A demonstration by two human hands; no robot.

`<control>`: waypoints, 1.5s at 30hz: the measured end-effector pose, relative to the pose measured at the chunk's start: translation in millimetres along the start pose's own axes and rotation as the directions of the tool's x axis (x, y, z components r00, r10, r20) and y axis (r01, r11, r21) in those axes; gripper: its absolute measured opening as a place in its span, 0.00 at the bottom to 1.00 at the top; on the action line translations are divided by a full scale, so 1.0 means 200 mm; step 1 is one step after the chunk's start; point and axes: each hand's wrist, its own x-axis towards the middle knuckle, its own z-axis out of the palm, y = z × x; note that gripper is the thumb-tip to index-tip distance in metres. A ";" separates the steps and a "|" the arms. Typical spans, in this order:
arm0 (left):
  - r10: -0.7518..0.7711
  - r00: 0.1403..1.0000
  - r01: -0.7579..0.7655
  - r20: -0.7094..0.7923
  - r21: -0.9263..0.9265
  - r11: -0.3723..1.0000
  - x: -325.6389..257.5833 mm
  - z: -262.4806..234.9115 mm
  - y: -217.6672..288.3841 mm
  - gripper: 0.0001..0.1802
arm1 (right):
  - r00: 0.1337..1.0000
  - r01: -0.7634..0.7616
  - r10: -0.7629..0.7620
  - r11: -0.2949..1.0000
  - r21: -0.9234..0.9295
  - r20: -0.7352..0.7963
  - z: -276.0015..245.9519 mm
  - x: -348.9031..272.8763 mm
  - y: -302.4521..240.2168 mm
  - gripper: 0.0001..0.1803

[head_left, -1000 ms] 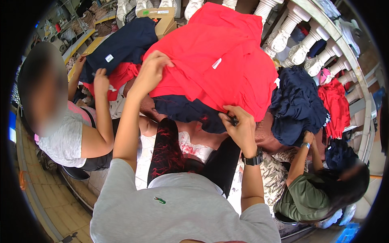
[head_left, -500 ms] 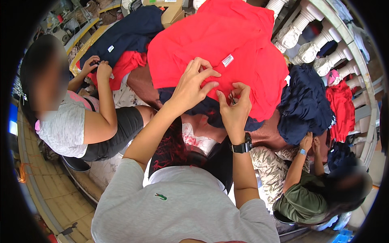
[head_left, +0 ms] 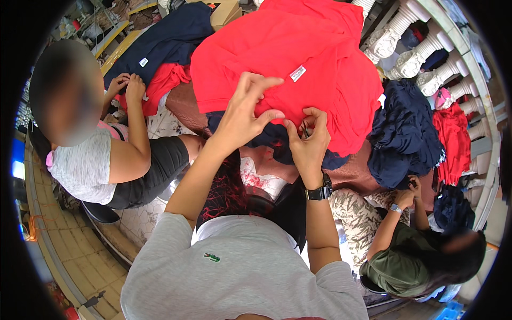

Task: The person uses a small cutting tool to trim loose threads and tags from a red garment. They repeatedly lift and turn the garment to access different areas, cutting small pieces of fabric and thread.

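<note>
A large red garment (head_left: 240, 58) with a small white label (head_left: 297, 73) is spread before me over dark navy cloth (head_left: 266, 140). Over its near edge, my left hand (head_left: 246, 109) is open, thumb and index finger spread apart with nothing visible between them. The left thumb's tip comes close to the right thumb; whether they touch, or a thread runs between them, I cannot tell. My right hand (head_left: 310, 141) is closed beside the red cloth, its fingers curled round a small dark metallic tool (head_left: 305, 131) that is mostly hidden.
A person (head_left: 88, 165) at left handles navy (head_left: 165, 40) and red cloth (head_left: 160, 88). Another person (head_left: 397, 256) at right works by a heap of navy garments (head_left: 402, 133). White balusters (head_left: 394, 37) and a hanging red garment (head_left: 452, 138) line the right side.
My left thumb and index finger have spread wider, and the index finger has lifted away from the red cloth. My right hand stays nearly in place.
</note>
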 end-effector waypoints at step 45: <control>-0.136 0.991 0.131 -0.004 -0.252 0.959 -0.11 -0.03 -0.07 0.03 | 0.636 -0.736 0.412 0.579 0.352 0.653 0.10 0.10 -0.20 0.27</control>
